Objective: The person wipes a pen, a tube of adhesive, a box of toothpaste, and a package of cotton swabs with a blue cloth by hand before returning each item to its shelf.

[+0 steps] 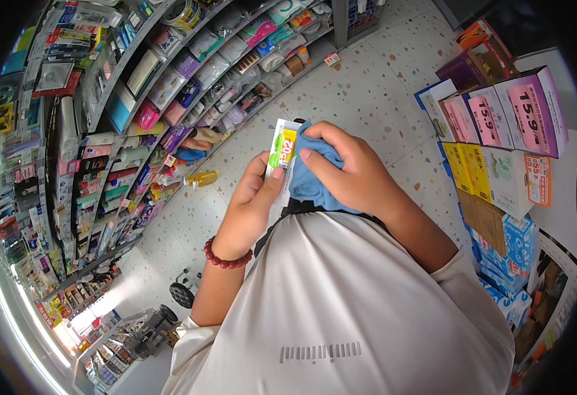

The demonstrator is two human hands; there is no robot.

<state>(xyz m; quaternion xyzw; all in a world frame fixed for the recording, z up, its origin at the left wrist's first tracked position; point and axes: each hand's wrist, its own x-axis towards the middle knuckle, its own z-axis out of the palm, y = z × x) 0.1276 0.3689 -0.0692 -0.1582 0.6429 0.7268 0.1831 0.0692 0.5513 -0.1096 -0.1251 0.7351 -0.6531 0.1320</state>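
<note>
My left hand grips a small flat package of 502 glue, white with green and yellow printing, its thumb across the lower front. A blue cloth is bunched in my right hand, thumb and forefinger pinching its upper part. The cloth lies against the right edge of the package, and its lower end hangs near my waist. Both hands are close together in front of my body, above the speckled floor. A dark red bead bracelet circles my left wrist.
Store shelves packed with goods run along the left. Bottles of yellow liquid stand on the floor beside them. To the right are stacked cartons with price signs. A black wheel shows at lower left.
</note>
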